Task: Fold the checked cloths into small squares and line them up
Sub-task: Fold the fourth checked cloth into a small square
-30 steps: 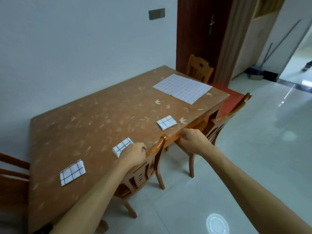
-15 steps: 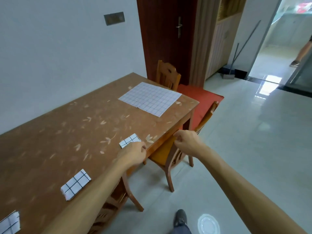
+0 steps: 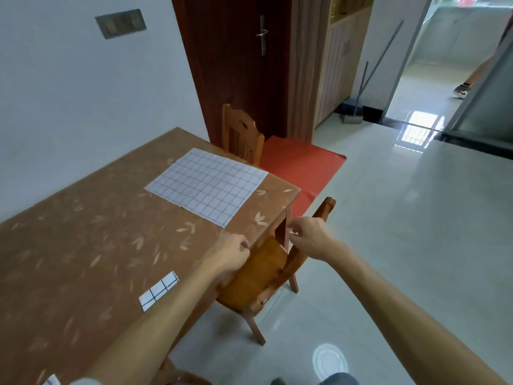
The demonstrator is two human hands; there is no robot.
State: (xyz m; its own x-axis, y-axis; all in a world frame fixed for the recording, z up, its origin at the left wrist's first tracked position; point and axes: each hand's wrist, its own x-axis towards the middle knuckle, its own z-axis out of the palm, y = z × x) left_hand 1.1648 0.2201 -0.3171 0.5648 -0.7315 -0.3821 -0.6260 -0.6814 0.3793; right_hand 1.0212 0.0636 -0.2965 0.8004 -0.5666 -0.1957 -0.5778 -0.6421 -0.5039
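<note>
A large checked cloth (image 3: 206,186) lies flat and unfolded at the far right end of the brown table (image 3: 83,245). One folded checked square (image 3: 158,290) lies near the table's front edge, partly behind my left forearm. The corner of another folded square (image 3: 51,380) shows at the bottom left. My left hand (image 3: 229,255) hovers over the table's front edge with fingers curled and nothing in it. My right hand (image 3: 311,238) hangs beyond the table corner, above a chair, fingers curled and holding nothing.
A wooden chair (image 3: 266,273) stands tucked under the table's front edge below my hands. A second chair (image 3: 241,134) stands at the far end before a dark red door (image 3: 236,65). A red mat (image 3: 299,168) lies on the pale tiled floor. A person's foot (image 3: 460,90) shows in the far doorway.
I have moved right along the table, so the large cloth is nearer and the folded squares have slid left. Both hands stay curled and have reached the table's right corner.
</note>
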